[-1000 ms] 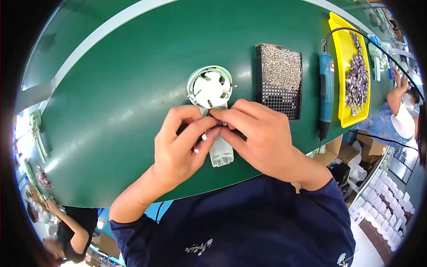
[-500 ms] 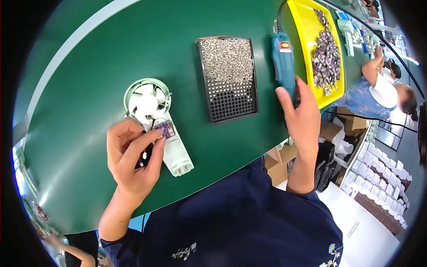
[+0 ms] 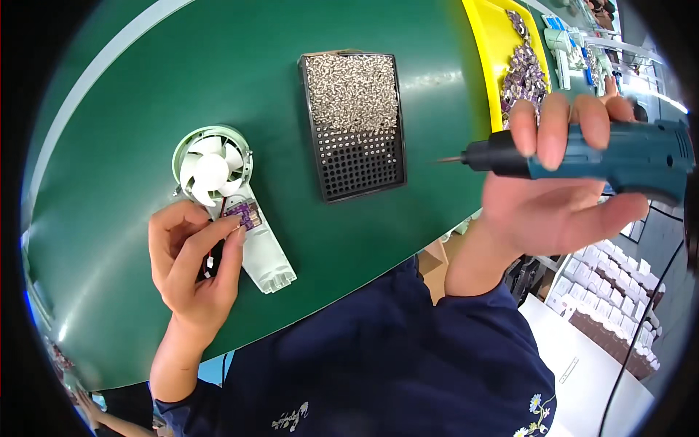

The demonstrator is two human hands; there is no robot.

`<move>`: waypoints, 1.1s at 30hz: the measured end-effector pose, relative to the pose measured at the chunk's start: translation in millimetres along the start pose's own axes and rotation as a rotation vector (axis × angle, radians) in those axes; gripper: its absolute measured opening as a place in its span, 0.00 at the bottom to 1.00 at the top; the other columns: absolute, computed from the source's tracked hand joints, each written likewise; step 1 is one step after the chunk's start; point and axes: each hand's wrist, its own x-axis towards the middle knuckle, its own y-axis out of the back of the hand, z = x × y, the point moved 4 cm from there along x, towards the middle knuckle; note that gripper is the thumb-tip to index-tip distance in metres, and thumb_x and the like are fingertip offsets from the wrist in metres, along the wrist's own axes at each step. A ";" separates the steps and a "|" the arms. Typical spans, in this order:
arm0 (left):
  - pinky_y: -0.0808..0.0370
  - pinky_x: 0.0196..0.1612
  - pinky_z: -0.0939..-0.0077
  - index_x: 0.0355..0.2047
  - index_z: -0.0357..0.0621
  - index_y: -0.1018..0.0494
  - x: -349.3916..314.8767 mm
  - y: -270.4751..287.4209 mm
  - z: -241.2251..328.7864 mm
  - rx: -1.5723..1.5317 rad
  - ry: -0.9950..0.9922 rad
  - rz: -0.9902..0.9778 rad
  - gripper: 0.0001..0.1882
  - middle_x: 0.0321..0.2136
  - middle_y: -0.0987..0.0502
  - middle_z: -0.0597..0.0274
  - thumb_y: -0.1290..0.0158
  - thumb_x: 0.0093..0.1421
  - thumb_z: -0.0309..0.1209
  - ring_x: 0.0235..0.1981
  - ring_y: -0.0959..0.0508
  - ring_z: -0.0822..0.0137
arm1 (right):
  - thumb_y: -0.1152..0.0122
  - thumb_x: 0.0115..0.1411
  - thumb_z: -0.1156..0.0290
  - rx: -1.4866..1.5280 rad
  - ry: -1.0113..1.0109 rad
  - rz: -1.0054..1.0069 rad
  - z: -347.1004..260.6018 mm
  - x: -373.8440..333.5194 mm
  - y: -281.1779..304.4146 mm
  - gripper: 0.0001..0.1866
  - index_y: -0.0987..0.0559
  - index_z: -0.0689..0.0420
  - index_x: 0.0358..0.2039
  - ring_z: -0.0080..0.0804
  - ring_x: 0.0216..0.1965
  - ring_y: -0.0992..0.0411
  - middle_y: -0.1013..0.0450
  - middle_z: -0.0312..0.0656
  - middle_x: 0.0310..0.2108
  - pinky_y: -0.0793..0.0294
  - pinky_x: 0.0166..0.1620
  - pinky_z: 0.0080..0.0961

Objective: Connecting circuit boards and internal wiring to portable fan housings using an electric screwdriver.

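You are at a wide green table (image 3: pixel 291 109) with a smooth, matte top and a pale stripe along its far edge; a yellow tray (image 3: pixel 502 58) of small purple parts sits at the far right. In front of you lies a small handheld fan (image 3: pixel 229 197): a pale green round cage with white blades and a white, hollow-looking plastic handle pointing toward you, flat on the table. Your left hand (image 3: pixel 193 266) curls around it, thumb and fingers pinching at a little purple circuit board (image 3: pixel 244 213) with thin red and black wires, seated where cage meets handle. Your right hand (image 3: pixel 561 197) is raised off the table, fingers wrapped around a teal electric screwdriver (image 3: pixel 611 156), its thin bit pointing left toward a black perforated screw tray (image 3: pixel 354 124), partly filled with shiny metal screws. By the look of it, the board is placed but not yet screwed down, and the handle remains uncovered.
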 end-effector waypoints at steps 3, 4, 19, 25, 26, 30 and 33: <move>0.27 0.28 0.80 0.36 0.35 0.19 -0.8 1.1 0.0 -0.003 -0.005 0.003 0.14 0.39 0.30 0.56 0.33 0.48 0.13 0.30 0.25 0.69 | 0.47 0.61 0.26 -0.024 0.175 -0.132 12.0 -4.8 -6.6 0.47 0.33 0.55 0.63 0.25 0.29 0.34 0.30 0.33 0.40 0.33 0.34 0.27; 0.27 0.28 0.80 0.36 0.34 0.19 -1.3 2.6 0.4 0.000 0.003 0.003 0.14 0.39 0.30 0.56 0.33 0.48 0.12 0.30 0.25 0.69 | 0.47 0.61 0.26 -0.022 0.170 -0.134 13.2 -7.3 -1.8 0.47 0.33 0.55 0.63 0.25 0.29 0.34 0.30 0.33 0.40 0.33 0.34 0.27; 0.25 0.29 0.79 0.36 0.33 0.19 0.8 0.0 0.7 0.004 0.007 -0.007 0.13 0.39 0.30 0.55 0.33 0.49 0.13 0.30 0.25 0.68 | 0.54 0.58 0.19 -0.068 0.143 -0.142 32.4 -33.0 10.0 0.48 0.34 0.50 0.60 0.26 0.22 0.36 0.32 0.37 0.36 0.34 0.26 0.26; 0.25 0.29 0.79 0.36 0.33 0.19 0.5 -0.6 0.9 -0.002 -0.014 0.003 0.13 0.39 0.30 0.55 0.34 0.50 0.13 0.30 0.25 0.69 | 0.54 0.56 0.18 -0.105 0.148 -0.141 30.9 -35.7 7.0 0.49 0.34 0.49 0.60 0.25 0.22 0.36 0.32 0.36 0.36 0.34 0.26 0.26; 0.26 0.29 0.79 0.36 0.33 0.19 0.7 -0.6 1.4 -0.006 -0.019 0.005 0.13 0.39 0.30 0.55 0.34 0.50 0.13 0.30 0.25 0.69 | 0.54 0.56 0.17 -0.104 0.148 -0.150 30.4 -36.0 7.1 0.50 0.34 0.49 0.60 0.25 0.23 0.36 0.31 0.36 0.36 0.34 0.26 0.26; 0.27 0.27 0.80 0.36 0.34 0.19 1.7 -0.6 1.7 -0.008 -0.013 0.001 0.13 0.40 0.30 0.55 0.34 0.50 0.12 0.30 0.25 0.69 | 0.54 0.55 0.17 -0.111 0.137 -0.157 29.3 -35.4 8.7 0.49 0.34 0.49 0.60 0.25 0.23 0.36 0.31 0.35 0.35 0.34 0.26 0.25; 0.29 0.26 0.80 0.37 0.34 0.19 0.8 -1.0 -0.9 -0.013 -0.007 -0.003 0.13 0.40 0.30 0.56 0.34 0.50 0.12 0.30 0.25 0.70 | 0.53 0.56 0.18 -0.113 0.136 -0.159 31.5 -34.9 9.3 0.50 0.34 0.49 0.60 0.25 0.24 0.35 0.31 0.35 0.36 0.34 0.26 0.25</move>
